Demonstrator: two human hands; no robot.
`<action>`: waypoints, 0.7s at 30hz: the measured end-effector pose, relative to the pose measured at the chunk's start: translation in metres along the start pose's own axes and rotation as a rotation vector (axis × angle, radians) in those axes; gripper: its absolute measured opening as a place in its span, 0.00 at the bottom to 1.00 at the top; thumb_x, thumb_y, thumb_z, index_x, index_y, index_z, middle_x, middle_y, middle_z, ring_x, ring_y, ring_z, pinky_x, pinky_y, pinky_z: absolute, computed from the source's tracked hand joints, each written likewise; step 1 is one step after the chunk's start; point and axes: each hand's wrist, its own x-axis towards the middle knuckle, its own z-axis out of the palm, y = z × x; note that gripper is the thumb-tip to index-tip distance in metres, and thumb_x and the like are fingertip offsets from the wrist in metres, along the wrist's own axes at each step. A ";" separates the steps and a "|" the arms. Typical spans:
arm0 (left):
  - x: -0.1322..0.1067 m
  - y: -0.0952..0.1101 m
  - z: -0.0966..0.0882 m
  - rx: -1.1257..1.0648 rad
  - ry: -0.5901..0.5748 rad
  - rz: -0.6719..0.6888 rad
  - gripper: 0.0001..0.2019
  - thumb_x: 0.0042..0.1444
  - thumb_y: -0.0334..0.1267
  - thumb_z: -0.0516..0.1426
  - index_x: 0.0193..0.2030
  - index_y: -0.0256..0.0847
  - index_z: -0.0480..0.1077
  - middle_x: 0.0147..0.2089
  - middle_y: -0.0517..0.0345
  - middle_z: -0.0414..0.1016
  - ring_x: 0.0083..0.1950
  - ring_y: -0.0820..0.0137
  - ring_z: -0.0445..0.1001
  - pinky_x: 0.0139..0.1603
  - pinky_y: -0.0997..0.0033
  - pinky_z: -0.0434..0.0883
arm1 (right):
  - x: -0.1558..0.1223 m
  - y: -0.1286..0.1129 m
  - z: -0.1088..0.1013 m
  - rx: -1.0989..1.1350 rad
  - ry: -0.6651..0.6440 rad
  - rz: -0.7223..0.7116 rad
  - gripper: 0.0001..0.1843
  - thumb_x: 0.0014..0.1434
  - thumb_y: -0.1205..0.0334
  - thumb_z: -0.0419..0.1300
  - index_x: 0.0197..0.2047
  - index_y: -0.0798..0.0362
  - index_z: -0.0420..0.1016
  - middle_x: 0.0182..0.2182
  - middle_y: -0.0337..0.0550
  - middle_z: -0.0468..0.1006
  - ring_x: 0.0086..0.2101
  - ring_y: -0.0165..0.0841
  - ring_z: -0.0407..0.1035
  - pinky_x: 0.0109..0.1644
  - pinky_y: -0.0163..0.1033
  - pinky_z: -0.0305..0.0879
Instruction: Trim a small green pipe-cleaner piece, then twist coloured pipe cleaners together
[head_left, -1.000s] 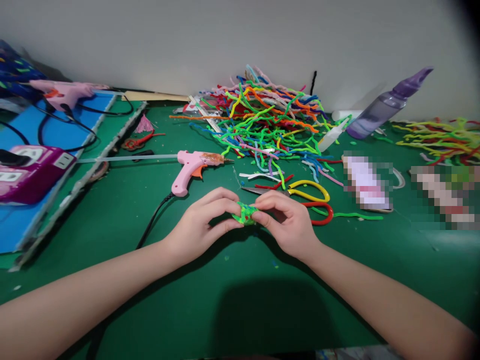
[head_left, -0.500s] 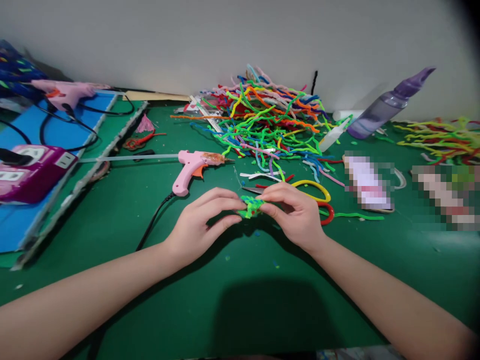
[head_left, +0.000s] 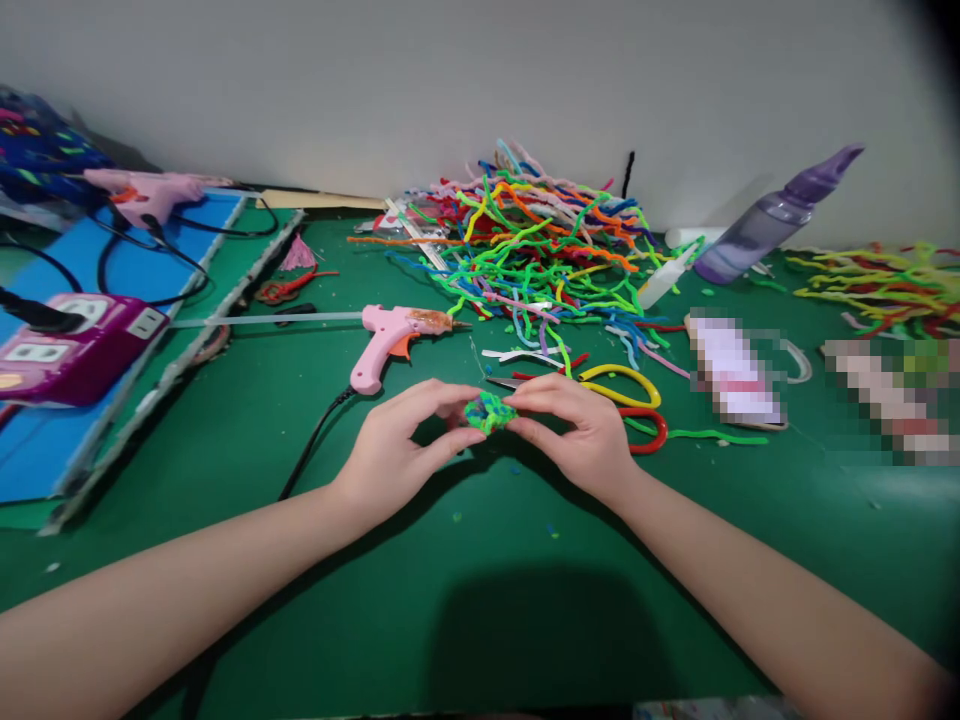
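Observation:
A small wad of green and blue pipe cleaner [head_left: 489, 412] is pinched between both my hands just above the green table [head_left: 480, 600]. My left hand [head_left: 397, 450] grips its left side with thumb and fingertips. My right hand [head_left: 581, 430] grips its right side the same way. Just behind my right hand lie scissors with a yellow and a red handle [head_left: 626, 395]. A pink glue gun [head_left: 394, 335] lies behind my left hand, nozzle pointing right.
A heap of coloured pipe cleaners [head_left: 540, 240] fills the back middle. A purple bottle [head_left: 772, 215] lies at the back right beside more pipe cleaners [head_left: 892, 285]. At the left, a purple power strip [head_left: 71, 350] and a second glue gun [head_left: 146, 190] rest on a blue board [head_left: 45, 450].
Both hands have turned and worked the wad between the fingertips; it now shows more blue and sits slightly higher. My right hand's fingers shifted over the top of it.

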 end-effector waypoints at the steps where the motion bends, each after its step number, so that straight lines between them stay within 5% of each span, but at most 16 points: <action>1: -0.001 0.000 0.001 -0.011 0.009 -0.014 0.14 0.55 0.36 0.57 0.49 0.41 0.67 0.32 0.61 0.69 0.34 0.74 0.70 0.40 0.72 0.70 | 0.001 -0.001 -0.001 -0.036 0.015 -0.008 0.09 0.54 0.65 0.61 0.40 0.48 0.77 0.37 0.43 0.77 0.38 0.34 0.72 0.44 0.43 0.69; 6: -0.007 0.010 -0.001 0.037 0.049 0.052 0.19 0.57 0.30 0.53 0.56 0.41 0.57 0.32 0.63 0.62 0.30 0.76 0.65 0.35 0.74 0.69 | 0.006 0.003 -0.008 -0.249 0.174 -0.017 0.08 0.53 0.67 0.59 0.38 0.49 0.75 0.35 0.44 0.75 0.36 0.35 0.70 0.38 0.41 0.69; 12: -0.018 0.059 -0.019 0.354 -0.271 0.646 0.12 0.55 0.29 0.54 0.47 0.38 0.66 0.30 0.57 0.73 0.28 0.72 0.68 0.27 0.72 0.64 | 0.004 0.019 -0.009 -0.338 0.114 -0.103 0.08 0.53 0.67 0.58 0.38 0.51 0.73 0.33 0.44 0.74 0.35 0.35 0.68 0.39 0.43 0.68; 17: -0.002 0.079 -0.043 0.571 -0.255 0.488 0.07 0.57 0.36 0.52 0.35 0.43 0.71 0.26 0.60 0.74 0.26 0.73 0.70 0.28 0.72 0.64 | 0.001 0.017 -0.008 -0.331 0.063 -0.132 0.09 0.54 0.67 0.58 0.39 0.51 0.73 0.34 0.44 0.74 0.36 0.34 0.68 0.39 0.41 0.67; 21: 0.021 0.055 -0.075 0.761 -0.184 0.006 0.14 0.58 0.48 0.49 0.36 0.46 0.73 0.31 0.59 0.76 0.28 0.68 0.71 0.28 0.71 0.61 | 0.002 0.020 -0.010 -0.312 0.050 -0.121 0.08 0.55 0.66 0.57 0.39 0.51 0.72 0.34 0.44 0.73 0.31 0.31 0.67 0.35 0.39 0.66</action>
